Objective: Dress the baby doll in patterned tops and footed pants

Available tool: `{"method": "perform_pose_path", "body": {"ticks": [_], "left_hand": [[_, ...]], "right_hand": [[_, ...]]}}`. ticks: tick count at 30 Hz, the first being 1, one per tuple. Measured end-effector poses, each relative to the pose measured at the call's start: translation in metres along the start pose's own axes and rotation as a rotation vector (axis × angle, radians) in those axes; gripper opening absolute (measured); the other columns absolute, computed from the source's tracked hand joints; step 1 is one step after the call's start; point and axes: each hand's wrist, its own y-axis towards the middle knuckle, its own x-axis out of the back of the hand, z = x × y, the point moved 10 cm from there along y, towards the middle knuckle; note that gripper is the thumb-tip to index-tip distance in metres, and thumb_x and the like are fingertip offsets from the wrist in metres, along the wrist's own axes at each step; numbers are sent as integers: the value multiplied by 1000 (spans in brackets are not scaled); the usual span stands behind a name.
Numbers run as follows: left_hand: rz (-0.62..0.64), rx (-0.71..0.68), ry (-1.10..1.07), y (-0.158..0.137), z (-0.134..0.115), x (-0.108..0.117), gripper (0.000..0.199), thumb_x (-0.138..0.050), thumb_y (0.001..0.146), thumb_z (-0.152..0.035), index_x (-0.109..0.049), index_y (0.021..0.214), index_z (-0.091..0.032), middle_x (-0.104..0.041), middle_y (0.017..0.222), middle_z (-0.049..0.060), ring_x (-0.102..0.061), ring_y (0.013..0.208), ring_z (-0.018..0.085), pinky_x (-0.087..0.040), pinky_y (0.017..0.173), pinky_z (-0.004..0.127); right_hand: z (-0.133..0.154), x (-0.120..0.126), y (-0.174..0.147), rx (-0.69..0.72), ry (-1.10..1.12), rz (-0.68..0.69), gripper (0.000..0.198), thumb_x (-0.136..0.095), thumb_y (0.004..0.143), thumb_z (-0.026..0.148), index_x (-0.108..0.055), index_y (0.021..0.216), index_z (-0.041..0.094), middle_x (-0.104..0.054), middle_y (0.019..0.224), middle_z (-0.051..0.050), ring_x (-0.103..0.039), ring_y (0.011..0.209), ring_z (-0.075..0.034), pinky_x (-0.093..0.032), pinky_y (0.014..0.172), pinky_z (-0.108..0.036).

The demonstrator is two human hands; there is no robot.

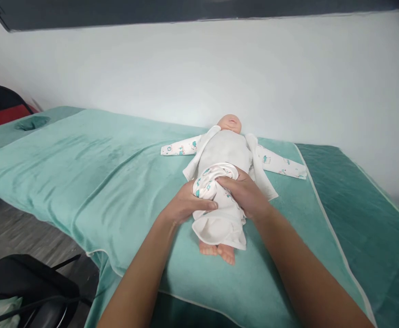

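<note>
A baby doll (227,148) lies on its back with its head by the wall and its feet towards me. White printed baby trousers (224,223) are around its legs, the upper part bunched at the hips; its feet (216,250) stick out below. My left hand (186,200) grips the bunched cloth at the left side, thumb across the front. From the right, my right hand (245,190) grips the trousers near the waist, thumb on top. Under the doll's back a white printed baby jacket (281,165) is spread open, its sleeves stretched out sideways.
The doll lies on a green sheet (127,150) over a padded bed with a face hole (32,122) at the far left. A darker green cover (356,200) shows at the right. A white wall (185,68) stands behind. A black chair (24,282) is at lower left.
</note>
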Motion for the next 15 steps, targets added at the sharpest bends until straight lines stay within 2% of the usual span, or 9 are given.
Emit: {"method": "perform_pose_path", "body": {"ticks": [6,9,11,15], "left_hand": [[-22,25,-12,-1,11,7,45,-89,57,-27,-70,95,-12,-72,90,7,-67,83,22,-50,74,30],[-64,-20,-115,-1,12,11,49,-90,57,-37,-70,94,-11,-74,88,9,-69,84,25,-52,75,32],[-112,-68,-211,-2,10,14,51,-87,60,-43,-70,97,-13,-74,88,9,-70,86,26,-54,76,33],[-209,-71,-285,-7,7,15,45,-84,65,-46,-71,96,-16,-74,87,8,-71,91,28,-55,77,35]], "right_hand": [[5,-6,-3,32,-97,34,27,-67,84,36,-69,106,20,-73,102,-4,-66,94,-20,-52,82,-33],[5,-12,-4,7,-93,82,33,-68,84,41,-70,109,20,-73,101,-5,-66,96,-22,-52,81,-33],[3,-16,-6,-36,-116,149,35,-68,84,46,-71,107,19,-73,99,-5,-67,93,-21,-53,77,-32],[-5,-30,-14,-147,-251,404,32,-78,75,44,-74,93,17,-72,82,-3,-65,76,-19,-50,65,-28]]}}
